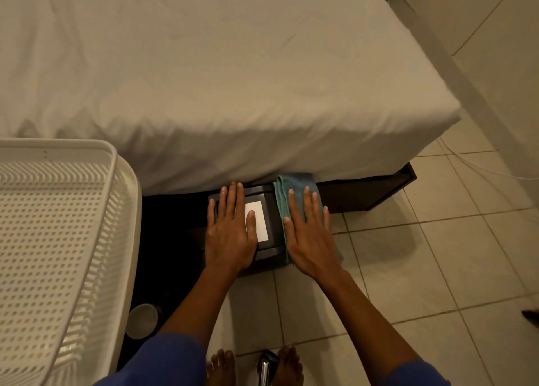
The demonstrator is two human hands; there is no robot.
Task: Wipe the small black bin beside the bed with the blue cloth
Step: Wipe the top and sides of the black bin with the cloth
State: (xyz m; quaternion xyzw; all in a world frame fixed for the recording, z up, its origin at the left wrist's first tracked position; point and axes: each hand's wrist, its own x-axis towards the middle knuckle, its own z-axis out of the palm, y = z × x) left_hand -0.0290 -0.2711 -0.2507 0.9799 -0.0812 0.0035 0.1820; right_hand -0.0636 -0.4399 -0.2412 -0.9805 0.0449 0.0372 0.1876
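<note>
The small black bin [269, 210] stands on the floor against the bed's side, with a white rectangle on its lid. My left hand [230, 231] lies flat on the lid, fingers spread, thumb on the white rectangle. The folded blue cloth [294, 187] drapes over the bin's right side. My right hand [310, 234] presses flat on the cloth, fingers apart and pointing toward the bed. The cloth's lower part is hidden under that hand.
The bed [233, 79] with a pale sheet fills the upper view. A white perforated basket [58, 239] stands at the left. A small round container [143, 321] sits on the floor by it. Tiled floor [437, 254] extends right; my bare feet [253, 365] are below.
</note>
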